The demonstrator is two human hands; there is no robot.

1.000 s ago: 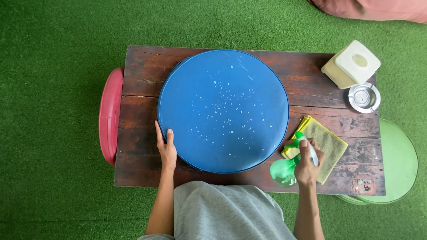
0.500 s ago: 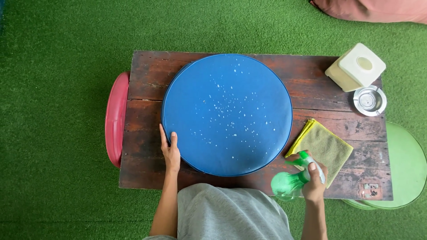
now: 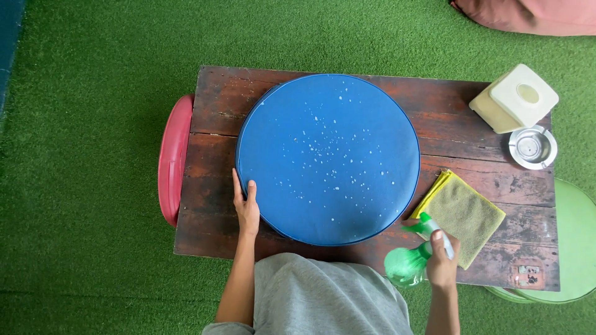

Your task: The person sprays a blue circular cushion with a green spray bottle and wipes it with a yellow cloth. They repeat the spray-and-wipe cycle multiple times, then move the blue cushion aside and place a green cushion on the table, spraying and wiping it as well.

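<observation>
Left hand [image 3: 246,208] on blue cushion [image 3: 328,158]; right hand [image 3: 442,263] around green spray bottle [image 3: 411,260]

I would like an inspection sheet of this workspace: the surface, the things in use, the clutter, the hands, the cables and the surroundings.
Surface: dark, worn wooden table, low, standing on green artificial grass.
Things in use: round blue cushion lies flat on the table, speckled with white droplets; green spray bottle at the near edge.
Clutter: yellow-green cloth, folded, beside the cushion; cream tissue box; small metal ashtray.
Hands: left hand rests on the cushion's edge; right hand grips the spray bottle.
Cables: nothing seen.
Surroundings: red cushion at the left end of the table, green cushion at the right, dark red cushion at the top edge.
</observation>
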